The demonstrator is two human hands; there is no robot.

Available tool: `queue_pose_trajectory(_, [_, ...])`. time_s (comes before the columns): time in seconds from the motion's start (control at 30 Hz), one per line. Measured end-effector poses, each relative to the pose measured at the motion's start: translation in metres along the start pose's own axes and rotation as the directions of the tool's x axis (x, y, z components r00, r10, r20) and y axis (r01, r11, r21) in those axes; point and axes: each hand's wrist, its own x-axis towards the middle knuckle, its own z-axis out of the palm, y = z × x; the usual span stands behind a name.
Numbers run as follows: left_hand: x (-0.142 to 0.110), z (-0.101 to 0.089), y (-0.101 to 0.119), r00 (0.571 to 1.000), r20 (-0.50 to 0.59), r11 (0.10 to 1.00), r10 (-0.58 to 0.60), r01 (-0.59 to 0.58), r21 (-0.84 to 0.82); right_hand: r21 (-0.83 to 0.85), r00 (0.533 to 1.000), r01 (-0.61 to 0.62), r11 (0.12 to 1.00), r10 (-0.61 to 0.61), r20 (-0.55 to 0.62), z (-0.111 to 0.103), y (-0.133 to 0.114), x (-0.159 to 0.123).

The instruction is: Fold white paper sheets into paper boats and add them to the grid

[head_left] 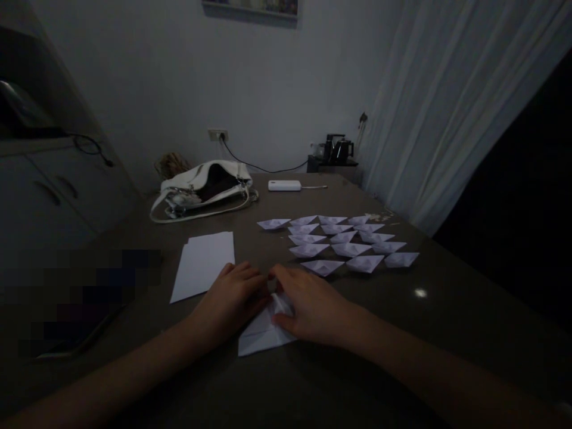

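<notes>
A partly folded sheet of white paper (263, 341) lies on the table in front of me, its lower edge wide and its upper part narrowing between my hands. My left hand (236, 297) has its fingers curled onto the paper's upper left side. From the right, my right hand (315, 305) grips the paper with thumb and fingers. The fingertips of both hands come close together at the top, where they partly hide the folds. Beyond my right hand stand several folded paper boats (351, 249) in rows. A stack of blank white paper (203, 262) lies just past my left hand.
A white handbag (205, 182) sits open at the back left of the dark table (393, 357). Near the far edge lies a white power bank (285, 186) with a short cable. A blurred-out device rests at the left. A black kettle (342, 151) and a curtain are beyond.
</notes>
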Motion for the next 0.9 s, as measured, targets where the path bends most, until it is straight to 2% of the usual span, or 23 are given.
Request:
queue_pose_trajectory(0.2, [0.011, 0.002, -0.001, 0.999, 0.028, 0.998, -0.018, 0.019, -0.067, -0.009, 1.000, 0.000, 1.000, 0.000, -0.006, 0.001, 0.000, 0.000])
queue_pose_trajectory(0.4, [0.002, -0.003, -0.004, 0.999, 0.051, 0.996, 0.004, 0.001, -0.088, 0.003, 1.000, -0.010, 1.000, 0.010, 0.003, 0.001, 0.000, -0.001])
queue_pose_trajectory(0.6, [-0.017, -0.012, -0.006, 0.985, 0.174, 0.993, -0.015, 0.035, -0.113, 0.034, 1.000, -0.003, 0.999, 0.003, 0.009, 0.001, 0.001, -0.001])
queue_pose_trajectory(0.73, [-0.028, -0.018, -0.012, 0.977, 0.213, 0.983, -0.021, 0.059, -0.174, 0.038, 1.000, -0.002, 0.999, 0.002, 0.004, 0.001, 0.002, -0.001])
queue_pose_trajectory(0.9, [-0.035, -0.035, -0.011, 0.945, 0.327, 0.955, 0.006, 0.091, -0.281, 0.046, 1.000, 0.005, 0.999, -0.005, -0.004, 0.000, 0.002, -0.002])
